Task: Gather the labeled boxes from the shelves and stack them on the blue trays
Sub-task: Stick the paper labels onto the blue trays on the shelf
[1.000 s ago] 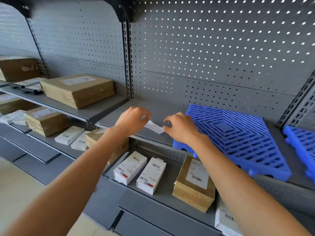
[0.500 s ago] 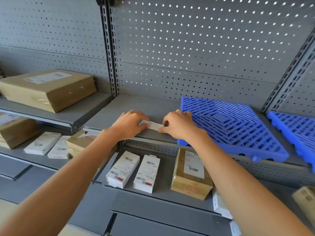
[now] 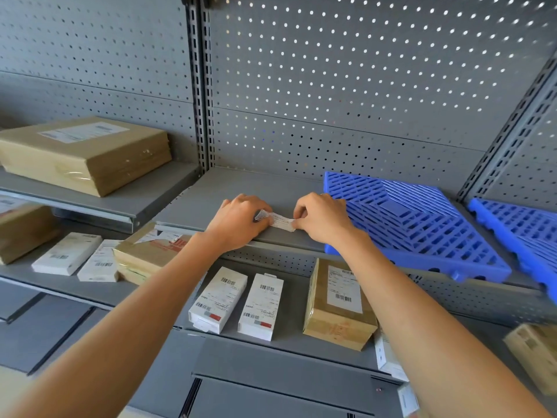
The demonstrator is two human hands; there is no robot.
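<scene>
My left hand [image 3: 238,221] and my right hand [image 3: 322,217] each pinch one end of a small white printed label [image 3: 278,221], held flat against the front of the grey upper shelf [image 3: 250,185]. A blue slatted tray [image 3: 416,224] lies on that shelf just right of my right hand, with nothing on it. A second blue tray [image 3: 518,230] sits further right. On the shelf below lie two white labeled boxes [image 3: 218,300] [image 3: 260,306] and a brown labeled box [image 3: 339,303].
A large brown labeled box [image 3: 84,155] sits on the upper left shelf [image 3: 126,203]. Below it lie white boxes [image 3: 67,253] and a brown box [image 3: 144,254]. More boxes show at the right edge [image 3: 533,351]. Perforated grey back panels rise behind the shelves.
Both hands came down from above the shelf and now hold the label flat on its front edge. The view has swung right, bringing the second blue tray further into view.
</scene>
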